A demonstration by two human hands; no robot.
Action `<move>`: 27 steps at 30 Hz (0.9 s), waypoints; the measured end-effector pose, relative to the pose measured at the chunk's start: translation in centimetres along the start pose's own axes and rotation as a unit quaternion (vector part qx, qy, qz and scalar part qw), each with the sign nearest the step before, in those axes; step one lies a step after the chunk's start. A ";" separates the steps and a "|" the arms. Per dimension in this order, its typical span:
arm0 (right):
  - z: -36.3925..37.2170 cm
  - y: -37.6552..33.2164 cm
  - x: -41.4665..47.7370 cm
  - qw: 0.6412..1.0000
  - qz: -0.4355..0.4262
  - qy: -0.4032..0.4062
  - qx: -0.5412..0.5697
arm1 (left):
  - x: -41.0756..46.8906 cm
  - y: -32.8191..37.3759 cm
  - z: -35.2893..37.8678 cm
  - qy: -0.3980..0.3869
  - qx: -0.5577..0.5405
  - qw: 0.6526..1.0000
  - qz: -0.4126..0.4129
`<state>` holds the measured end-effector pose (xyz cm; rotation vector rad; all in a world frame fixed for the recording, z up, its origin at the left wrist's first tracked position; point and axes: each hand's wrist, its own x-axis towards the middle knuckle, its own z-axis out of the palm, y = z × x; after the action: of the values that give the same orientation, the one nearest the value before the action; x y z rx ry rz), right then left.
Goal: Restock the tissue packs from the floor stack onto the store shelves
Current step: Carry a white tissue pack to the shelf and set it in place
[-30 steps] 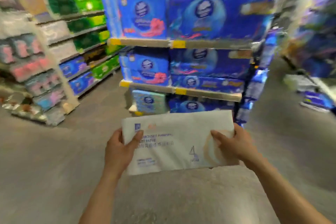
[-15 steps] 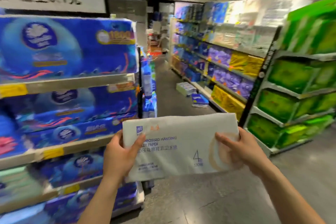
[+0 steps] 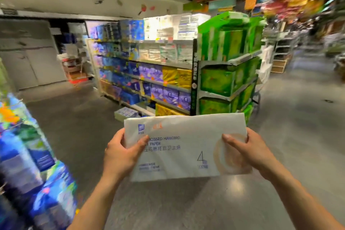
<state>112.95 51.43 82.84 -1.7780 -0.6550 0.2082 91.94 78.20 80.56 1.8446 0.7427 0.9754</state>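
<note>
Right now the left hand (image 3: pixel 122 155) has its fingers (image 3: pixel 119 136) curled round the left end of the white tissue pack (image 3: pixel 186 147), thumb across the front; the right hand (image 3: pixel 250 152) pinches the other end likewise. So the pack hangs in mid-air between them, over bare floor (image 3: pixel 280 127). Ahead of the fingers, well apart, stand the long shelves (image 3: pixel 149 73) and the green end rack (image 3: pixel 227 73). That soft wrapper could slide through the thumbs or crumple while walking, and the blurred blue stack (image 3: pixel 28 164) just left of the elbow might get clipped.

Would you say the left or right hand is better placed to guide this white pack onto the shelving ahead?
Right, probably: the right hand grips the white pack on the side below the green shelving; the left hand holds the opposite end.
</note>
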 end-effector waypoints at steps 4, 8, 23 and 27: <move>-1.1 2.1 10.5 1.000 -0.021 0.010 -0.001 | 8.0 -0.4 6.3 0.005 -0.020 1.000 0.014; -1.2 2.8 20.8 1.000 -0.023 0.003 -0.020 | 15.9 0.1 10.2 0.023 -0.025 0.999 0.006; 15.5 0.9 54.7 0.999 -0.040 -0.022 -0.003 | 50.4 -9.2 12.2 0.086 0.016 0.996 0.013; 20.5 -1.5 64.0 0.999 -0.044 -0.006 0.010 | 62.5 -10.3 11.5 0.074 0.014 0.997 0.036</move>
<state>156.03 102.57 89.93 -1.7268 -0.7357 0.1657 132.68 127.50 87.87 1.8481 0.7859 1.1638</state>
